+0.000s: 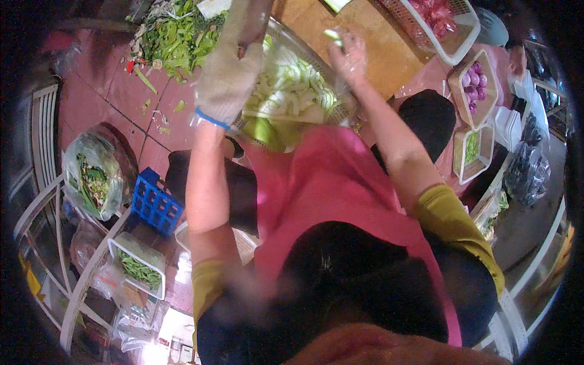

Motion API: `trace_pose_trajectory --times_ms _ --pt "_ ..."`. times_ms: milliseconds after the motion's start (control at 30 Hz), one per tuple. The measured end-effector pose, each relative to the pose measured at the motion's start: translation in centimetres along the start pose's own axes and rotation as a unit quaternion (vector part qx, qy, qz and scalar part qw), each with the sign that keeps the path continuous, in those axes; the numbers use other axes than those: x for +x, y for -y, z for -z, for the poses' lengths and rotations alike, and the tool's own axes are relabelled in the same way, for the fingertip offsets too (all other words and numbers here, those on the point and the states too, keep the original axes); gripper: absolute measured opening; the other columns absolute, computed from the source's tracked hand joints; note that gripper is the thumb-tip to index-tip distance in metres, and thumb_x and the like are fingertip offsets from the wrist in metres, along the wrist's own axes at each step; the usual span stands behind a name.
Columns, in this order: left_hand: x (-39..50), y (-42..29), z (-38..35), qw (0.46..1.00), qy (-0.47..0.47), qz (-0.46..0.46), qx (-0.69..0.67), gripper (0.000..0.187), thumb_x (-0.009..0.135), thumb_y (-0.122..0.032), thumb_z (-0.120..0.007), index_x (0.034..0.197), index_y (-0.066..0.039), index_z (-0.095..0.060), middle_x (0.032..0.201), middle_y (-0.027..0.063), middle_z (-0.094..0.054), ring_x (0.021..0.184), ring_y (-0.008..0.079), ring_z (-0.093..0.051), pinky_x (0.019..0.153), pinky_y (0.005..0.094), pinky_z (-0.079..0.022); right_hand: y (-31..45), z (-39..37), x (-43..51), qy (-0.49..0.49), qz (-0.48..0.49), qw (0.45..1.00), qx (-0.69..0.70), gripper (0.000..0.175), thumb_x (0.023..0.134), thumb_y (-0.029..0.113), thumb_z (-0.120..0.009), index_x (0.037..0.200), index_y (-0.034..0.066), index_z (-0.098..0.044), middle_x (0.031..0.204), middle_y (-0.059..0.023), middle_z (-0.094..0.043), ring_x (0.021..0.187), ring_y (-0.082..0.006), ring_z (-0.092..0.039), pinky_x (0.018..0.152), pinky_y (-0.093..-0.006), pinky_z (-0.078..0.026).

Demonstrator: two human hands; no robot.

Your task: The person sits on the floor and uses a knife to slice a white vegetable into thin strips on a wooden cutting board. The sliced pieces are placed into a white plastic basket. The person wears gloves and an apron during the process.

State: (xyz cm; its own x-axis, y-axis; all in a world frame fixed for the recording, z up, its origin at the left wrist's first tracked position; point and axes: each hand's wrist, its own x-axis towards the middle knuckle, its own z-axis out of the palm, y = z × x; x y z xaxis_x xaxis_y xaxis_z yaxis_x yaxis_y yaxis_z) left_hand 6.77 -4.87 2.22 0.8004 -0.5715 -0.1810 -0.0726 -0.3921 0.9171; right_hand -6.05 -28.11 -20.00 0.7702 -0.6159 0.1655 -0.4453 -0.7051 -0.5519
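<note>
My left hand [228,82] wears a knit glove with a blue cuff. It grips a broad flat blade [248,23], which looks like a cleaver's; its handle is hidden in the glove. My right hand [350,57] is above the edge of a wooden cutting board [388,50], with a small green-and-white vegetable piece [334,36] at its thumb and fingertips. Between my hands, a plastic basket [340,112] holds pale green and white vegetable slices [292,86]. Another cut vegetable piece [337,3] lies at the board's far edge.
Leafy green trimmings [182,41] are heaped on red floor tiles at upper left. At right stand baskets with red contents [433,18], purple onions [474,84] and chopped greens [472,148]. At left are a scrap bag [93,178], a blue basket [157,200] and a green-bean basket [139,269].
</note>
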Motion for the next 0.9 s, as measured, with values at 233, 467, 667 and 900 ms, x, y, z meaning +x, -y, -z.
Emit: trace_pose_trajectory --times_ms 233,467,667,900 --pt "-0.9 3.3 1.5 0.968 -0.023 -0.156 0.197 0.073 0.094 -0.014 -0.057 0.160 -0.020 -0.029 0.128 0.0183 -0.066 0.106 0.0254 -0.068 0.091 0.0349 -0.054 5.7 -0.5 -4.9 0.064 0.060 0.993 0.083 0.040 0.090 0.025 -0.071 0.128 0.0147 -0.065 0.142 -0.0197 -0.053 0.133 -0.0392 -0.048 0.108 -0.0466 -0.044" --pt "-5.1 4.5 0.2 0.985 0.167 -0.005 -0.048 0.079 0.092 -0.008 -0.059 0.162 -0.009 -0.021 0.111 0.0135 -0.068 0.088 0.0176 -0.065 0.077 0.0301 -0.053 10.8 5.4 -1.1 0.185 -0.338 0.581 0.717 0.069 0.102 0.059 -0.043 0.141 0.0021 -0.050 0.146 -0.0190 -0.051 0.136 -0.0336 -0.047 0.118 -0.0456 -0.034" --pt "-5.8 3.5 1.2 0.949 0.248 0.100 -0.166 0.086 0.091 -0.013 -0.061 0.163 -0.011 -0.014 0.075 0.0063 -0.066 0.060 0.0124 -0.058 0.054 0.0268 -0.046 15.8 7.9 -1.6 0.207 -0.216 0.459 0.837 0.077 0.101 0.064 -0.038 0.150 0.0053 -0.040 0.150 -0.0202 -0.046 0.137 -0.0391 -0.046 0.116 -0.0573 -0.034" --pt "-5.1 5.3 2.1 0.962 0.116 0.064 -0.237 0.083 0.089 -0.018 -0.065 0.159 -0.006 -0.025 0.111 0.0088 -0.068 0.085 0.0141 -0.064 0.066 0.0274 -0.053 9.0 4.3 -2.5 0.268 -0.256 0.228 0.900 0.078 0.098 0.065 -0.046 0.146 0.0031 -0.042 0.143 -0.0205 -0.051 0.120 -0.0375 -0.058 0.102 -0.0533 -0.048"
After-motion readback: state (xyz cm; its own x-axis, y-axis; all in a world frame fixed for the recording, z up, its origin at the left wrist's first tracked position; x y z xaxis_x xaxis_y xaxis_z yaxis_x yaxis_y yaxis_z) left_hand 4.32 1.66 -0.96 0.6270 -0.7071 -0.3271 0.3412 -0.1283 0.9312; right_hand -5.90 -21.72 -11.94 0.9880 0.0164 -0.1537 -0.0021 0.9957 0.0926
